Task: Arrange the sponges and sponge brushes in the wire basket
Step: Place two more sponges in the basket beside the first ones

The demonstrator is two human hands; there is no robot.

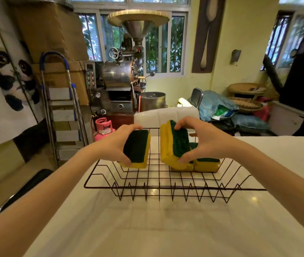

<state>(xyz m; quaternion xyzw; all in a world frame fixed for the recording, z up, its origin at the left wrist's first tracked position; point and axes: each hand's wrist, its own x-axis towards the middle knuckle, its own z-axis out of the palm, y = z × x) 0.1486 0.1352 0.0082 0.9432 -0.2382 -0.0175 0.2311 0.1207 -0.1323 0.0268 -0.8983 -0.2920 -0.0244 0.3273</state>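
A black wire basket (pixel 166 188) stands on the white table. My left hand (pixel 118 143) grips a yellow sponge with a dark green scrub face (pixel 137 148), held on edge over the basket's back left. My right hand (pixel 201 140) grips a stack of upright yellow-and-green sponges (pixel 175 143) at the basket's back middle. Another yellow-and-green sponge (pixel 207 165) lies flat in the basket just right of that stack, partly under my right hand. No sponge brush is in view.
The white table (pixel 147 229) reaches to the front edge of view. A white chair back (pixel 166 115) stands just behind the basket. Left of the table are a step ladder (pixel 62 112), a pink gas cylinder (pixel 103 127) and a dark chair (pixel 27 188).
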